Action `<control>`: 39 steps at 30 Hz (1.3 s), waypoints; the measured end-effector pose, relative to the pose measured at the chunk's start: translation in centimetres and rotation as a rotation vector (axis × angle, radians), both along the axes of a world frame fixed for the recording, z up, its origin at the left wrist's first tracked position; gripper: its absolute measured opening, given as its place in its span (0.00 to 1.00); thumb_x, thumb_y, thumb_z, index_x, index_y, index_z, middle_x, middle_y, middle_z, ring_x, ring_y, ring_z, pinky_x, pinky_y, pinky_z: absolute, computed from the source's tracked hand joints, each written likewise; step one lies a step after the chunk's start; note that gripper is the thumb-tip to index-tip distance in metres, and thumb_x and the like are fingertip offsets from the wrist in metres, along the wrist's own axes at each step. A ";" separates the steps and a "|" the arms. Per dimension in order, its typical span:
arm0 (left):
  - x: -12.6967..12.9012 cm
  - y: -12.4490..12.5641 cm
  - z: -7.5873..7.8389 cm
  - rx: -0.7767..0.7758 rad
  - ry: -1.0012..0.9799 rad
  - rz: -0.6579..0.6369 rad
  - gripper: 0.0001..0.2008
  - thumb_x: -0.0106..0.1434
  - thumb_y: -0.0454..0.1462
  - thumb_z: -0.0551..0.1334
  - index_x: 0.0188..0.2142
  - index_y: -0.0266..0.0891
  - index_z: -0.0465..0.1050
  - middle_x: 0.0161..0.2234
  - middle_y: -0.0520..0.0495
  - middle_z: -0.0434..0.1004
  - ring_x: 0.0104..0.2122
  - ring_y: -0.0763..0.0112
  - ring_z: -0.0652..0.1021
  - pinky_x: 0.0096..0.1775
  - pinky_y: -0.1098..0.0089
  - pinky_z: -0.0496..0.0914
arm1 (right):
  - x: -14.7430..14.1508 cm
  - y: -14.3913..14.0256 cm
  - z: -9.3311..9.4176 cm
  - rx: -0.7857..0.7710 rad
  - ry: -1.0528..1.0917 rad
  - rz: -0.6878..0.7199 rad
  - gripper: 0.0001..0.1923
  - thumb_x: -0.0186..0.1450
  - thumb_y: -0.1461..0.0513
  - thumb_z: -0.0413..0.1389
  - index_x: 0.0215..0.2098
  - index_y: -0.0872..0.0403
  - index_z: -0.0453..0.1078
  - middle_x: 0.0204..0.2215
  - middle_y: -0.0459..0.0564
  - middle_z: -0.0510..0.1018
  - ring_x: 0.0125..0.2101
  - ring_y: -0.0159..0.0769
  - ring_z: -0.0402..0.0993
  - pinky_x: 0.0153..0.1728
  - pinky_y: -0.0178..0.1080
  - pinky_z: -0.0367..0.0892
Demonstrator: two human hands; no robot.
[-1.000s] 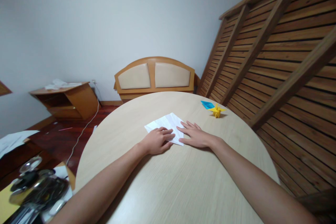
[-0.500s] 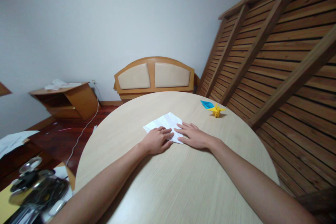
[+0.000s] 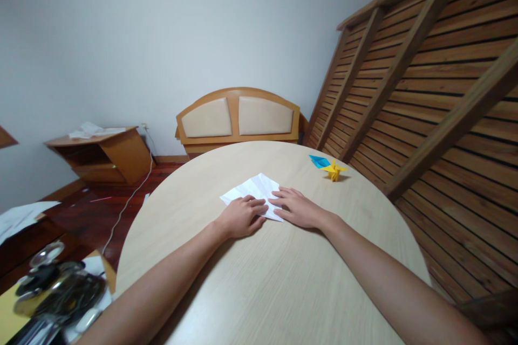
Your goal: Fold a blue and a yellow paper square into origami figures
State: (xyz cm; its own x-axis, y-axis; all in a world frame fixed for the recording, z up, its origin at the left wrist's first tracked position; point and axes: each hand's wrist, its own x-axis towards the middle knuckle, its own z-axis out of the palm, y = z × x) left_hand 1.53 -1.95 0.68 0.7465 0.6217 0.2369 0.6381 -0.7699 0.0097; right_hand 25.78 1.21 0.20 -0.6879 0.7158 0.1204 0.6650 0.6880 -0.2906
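A creased sheet of white paper (image 3: 259, 185) lies on the round wooden table (image 3: 259, 285), its far corner pointing away from me. My left hand (image 3: 245, 215) rests palm down on the near left part of the sheet, fingers stretched to the right. On the right edge lies my right hand (image 3: 297, 208), flat with its fingers spread and pointing left. The fingertips of both hands come close together over the sheet. Part of the paper's near edge is hidden under the left hand.
A yellow origami crane (image 3: 334, 171) and a blue folded paper piece (image 3: 319, 161) stand at the table's far right. Left of the table are a small wooden cabinet (image 3: 105, 156) and a cluttered surface (image 3: 60, 296). Wooden slats (image 3: 453, 108) lean along the right; a padded headboard (image 3: 234, 113) stands behind.
Almost nothing differs. The white paper and my right hand's fingers have shifted very slightly, and both hands stay pressed on the sheet.
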 end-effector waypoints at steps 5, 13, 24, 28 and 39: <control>0.0 -0.1 0.1 0.004 0.001 0.014 0.16 0.71 0.44 0.52 0.53 0.44 0.70 0.50 0.43 0.76 0.49 0.57 0.74 0.50 0.57 0.71 | -0.2 -0.2 0.2 0.026 0.026 0.079 0.22 0.71 0.50 0.48 0.59 0.47 0.71 0.62 0.53 0.68 0.64 0.49 0.58 0.64 0.52 0.51; 0.1 0.0 0.0 0.004 -0.012 0.022 0.15 0.70 0.43 0.52 0.53 0.45 0.70 0.49 0.43 0.76 0.48 0.57 0.75 0.49 0.57 0.71 | -0.2 -0.3 0.5 0.056 0.055 0.113 0.20 0.71 0.53 0.50 0.55 0.48 0.75 0.58 0.54 0.73 0.60 0.47 0.64 0.62 0.50 0.55; 0.1 -0.1 0.1 0.003 -0.001 0.010 0.12 0.69 0.41 0.53 0.47 0.44 0.72 0.48 0.43 0.77 0.47 0.58 0.76 0.48 0.58 0.72 | -0.3 -0.4 0.4 0.027 0.025 0.053 0.21 0.73 0.52 0.46 0.59 0.47 0.71 0.61 0.54 0.69 0.60 0.47 0.64 0.60 0.49 0.58; 0.0 -0.1 0.2 -0.001 -0.004 0.006 0.12 0.69 0.41 0.53 0.47 0.44 0.72 0.46 0.43 0.77 0.46 0.58 0.76 0.49 0.58 0.72 | -0.2 -0.4 0.6 0.025 0.047 0.085 0.20 0.72 0.53 0.48 0.57 0.46 0.73 0.60 0.54 0.70 0.59 0.47 0.66 0.60 0.48 0.58; 0.1 0.1 0.0 -0.006 -0.015 0.017 0.12 0.69 0.41 0.54 0.46 0.44 0.73 0.45 0.43 0.78 0.46 0.57 0.76 0.48 0.58 0.72 | 0.0 -0.7 1.4 0.023 0.083 0.136 0.16 0.69 0.55 0.52 0.47 0.48 0.80 0.56 0.53 0.75 0.53 0.46 0.72 0.56 0.45 0.63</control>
State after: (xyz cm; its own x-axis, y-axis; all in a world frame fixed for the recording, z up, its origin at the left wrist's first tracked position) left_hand 1.61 -1.87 0.70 0.7325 0.6356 0.2440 0.6507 -0.7590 0.0238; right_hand 25.81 0.50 1.60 -0.7654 0.6132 0.1955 0.5398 0.7770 -0.3239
